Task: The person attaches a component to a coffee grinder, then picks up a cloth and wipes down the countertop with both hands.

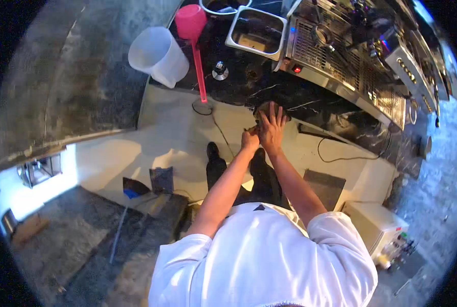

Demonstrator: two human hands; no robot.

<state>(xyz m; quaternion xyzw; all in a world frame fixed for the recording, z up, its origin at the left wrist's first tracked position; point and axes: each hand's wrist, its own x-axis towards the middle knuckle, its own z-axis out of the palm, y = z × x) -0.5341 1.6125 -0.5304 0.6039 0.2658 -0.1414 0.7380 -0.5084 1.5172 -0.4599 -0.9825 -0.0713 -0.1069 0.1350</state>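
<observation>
My right hand (272,130) has its fingers stretched out and lies over a brownish, rounded thing (264,109) at the front edge of the black marble counter (249,82). What that thing is, I cannot make out, since the hand covers much of it. Just to the left, my left hand (250,141) is closed, its knuckles close beside the right hand. A small brown bit shows between the two hands, but what the left fingers hold is hidden. Behind them on the counter stands a small metal tamper-like piece (220,71) with a dark top.
A coffee machine (341,66) takes up the right of the counter, with a portafilter (321,36) on its grate. To its left sits a steel pan (257,31). A white plastic pitcher (159,55) and a pink long-handled scoop (191,24) stand at the counter's left.
</observation>
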